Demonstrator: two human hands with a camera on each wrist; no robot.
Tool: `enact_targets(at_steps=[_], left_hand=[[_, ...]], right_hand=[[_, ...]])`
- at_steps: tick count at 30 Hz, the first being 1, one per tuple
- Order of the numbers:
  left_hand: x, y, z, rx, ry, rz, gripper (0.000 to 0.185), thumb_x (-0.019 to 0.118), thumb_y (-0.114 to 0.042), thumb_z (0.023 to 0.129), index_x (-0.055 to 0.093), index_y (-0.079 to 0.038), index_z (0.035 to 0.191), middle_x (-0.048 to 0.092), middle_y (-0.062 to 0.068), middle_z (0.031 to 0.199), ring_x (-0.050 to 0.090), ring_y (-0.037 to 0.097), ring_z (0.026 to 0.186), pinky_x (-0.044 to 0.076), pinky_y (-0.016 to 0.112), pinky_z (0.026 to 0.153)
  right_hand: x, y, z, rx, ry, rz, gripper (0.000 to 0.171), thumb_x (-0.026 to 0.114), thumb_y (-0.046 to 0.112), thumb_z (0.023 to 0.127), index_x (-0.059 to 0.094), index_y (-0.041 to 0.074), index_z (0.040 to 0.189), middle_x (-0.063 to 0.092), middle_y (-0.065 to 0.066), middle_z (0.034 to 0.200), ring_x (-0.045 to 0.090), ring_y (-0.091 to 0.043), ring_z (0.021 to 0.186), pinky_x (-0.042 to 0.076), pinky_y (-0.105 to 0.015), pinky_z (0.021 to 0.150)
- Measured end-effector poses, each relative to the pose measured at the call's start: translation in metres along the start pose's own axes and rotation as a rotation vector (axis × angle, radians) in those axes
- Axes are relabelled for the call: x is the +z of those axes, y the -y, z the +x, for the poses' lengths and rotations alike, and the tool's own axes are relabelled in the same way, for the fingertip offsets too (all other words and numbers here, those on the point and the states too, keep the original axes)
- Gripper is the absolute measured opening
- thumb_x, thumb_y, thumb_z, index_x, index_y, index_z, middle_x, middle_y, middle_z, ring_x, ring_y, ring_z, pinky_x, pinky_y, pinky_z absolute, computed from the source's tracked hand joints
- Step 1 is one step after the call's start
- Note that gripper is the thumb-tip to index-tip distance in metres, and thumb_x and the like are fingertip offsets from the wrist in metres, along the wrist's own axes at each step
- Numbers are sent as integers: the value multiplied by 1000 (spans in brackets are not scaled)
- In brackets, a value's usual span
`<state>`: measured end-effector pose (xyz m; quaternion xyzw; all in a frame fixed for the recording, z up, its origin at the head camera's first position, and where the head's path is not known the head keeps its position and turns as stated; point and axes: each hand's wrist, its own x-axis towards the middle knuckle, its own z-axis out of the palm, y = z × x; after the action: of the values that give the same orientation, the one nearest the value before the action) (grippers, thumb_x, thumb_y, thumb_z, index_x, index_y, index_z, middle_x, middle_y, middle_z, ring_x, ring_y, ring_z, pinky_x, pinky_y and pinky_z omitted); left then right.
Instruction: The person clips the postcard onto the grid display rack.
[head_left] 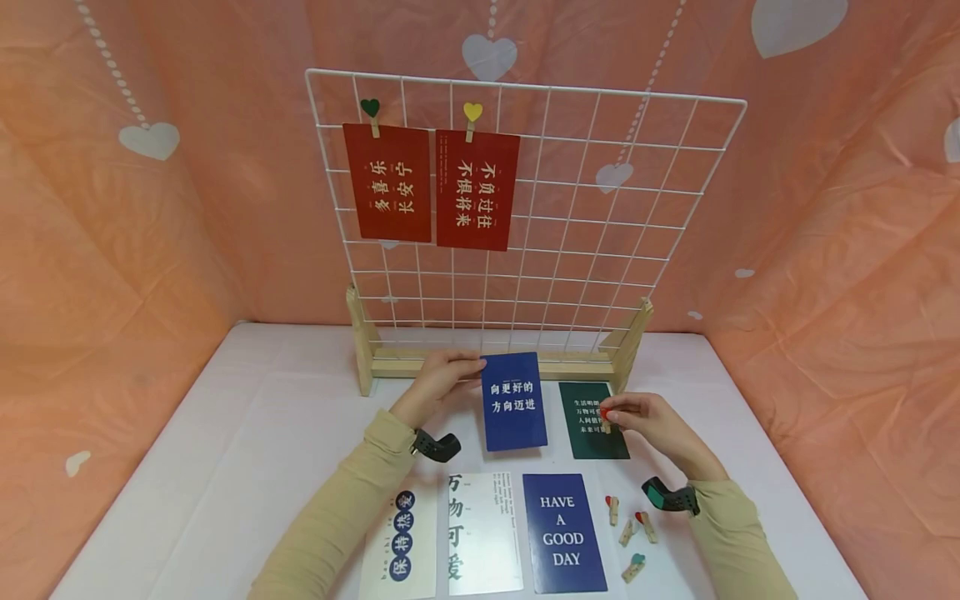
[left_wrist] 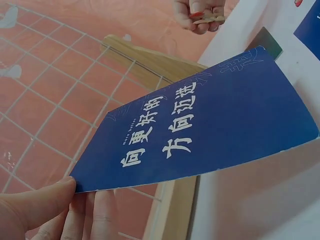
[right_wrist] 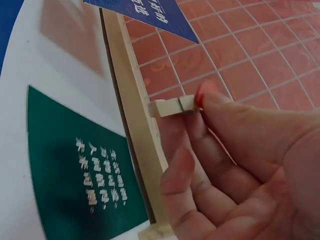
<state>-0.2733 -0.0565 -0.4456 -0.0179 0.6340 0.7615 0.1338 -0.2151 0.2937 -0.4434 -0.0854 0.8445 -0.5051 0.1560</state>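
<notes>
A white wire grid on a wooden stand is set upright at the back of the surface, beyond both hands, with two red cards clipped along its top row. Nearer than the hands, more cards lie flat.

A blue card is held up off the surface by the left hand; in the left wrist view its corner is seen pinched between thumb and fingers, the rest of the sheet bowing free. Just right of it, a dark green card lies flat under the right hand.

A wooden peg with a red head is pinched at its head end between the right thumb and fingertips, its jaws pointing away from the palm toward the stand; the remaining fingers are curled below it. Spare pegs lie beside the right wrist.

For the clipping to go well, the card would likely best be kept level against a wire, its top edge just overlapping it, and the peg squeezed fully open before being slid over both, so the sheet is not creased.
</notes>
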Motion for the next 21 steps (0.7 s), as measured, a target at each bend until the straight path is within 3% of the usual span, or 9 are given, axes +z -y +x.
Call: enact_targets(at_steps=[5, 11, 21], left_hand=[[2, -7, -3, 23, 5, 15, 30, 65, 0, 89, 60, 10, 117, 64, 19, 103, 66, 19, 84, 56, 35, 82], [4, -12, -2, 35, 8, 6, 30, 65, 1, 89, 59, 11, 117, 65, 19, 103, 66, 17, 81, 57, 32, 79], [3, -26, -6, 51, 10, 49, 31, 65, -3, 90, 59, 10, 118, 65, 20, 104, 68, 19, 82, 55, 37, 84]], right_hand=[[4, 11, 7, -31, -17, 22, 32, 60, 16, 96, 59, -5, 121, 64, -17, 112, 57, -37, 104, 51, -35, 92], [6, 22, 14, -56, -12, 21, 30, 59, 17, 97, 57, -2, 119, 64, -14, 110, 58, -33, 103, 48, -46, 94], [5, 37, 24, -104, 21, 56, 34, 60, 17, 96, 57, -5, 122, 65, -17, 110, 60, -36, 104, 50, -40, 93]])
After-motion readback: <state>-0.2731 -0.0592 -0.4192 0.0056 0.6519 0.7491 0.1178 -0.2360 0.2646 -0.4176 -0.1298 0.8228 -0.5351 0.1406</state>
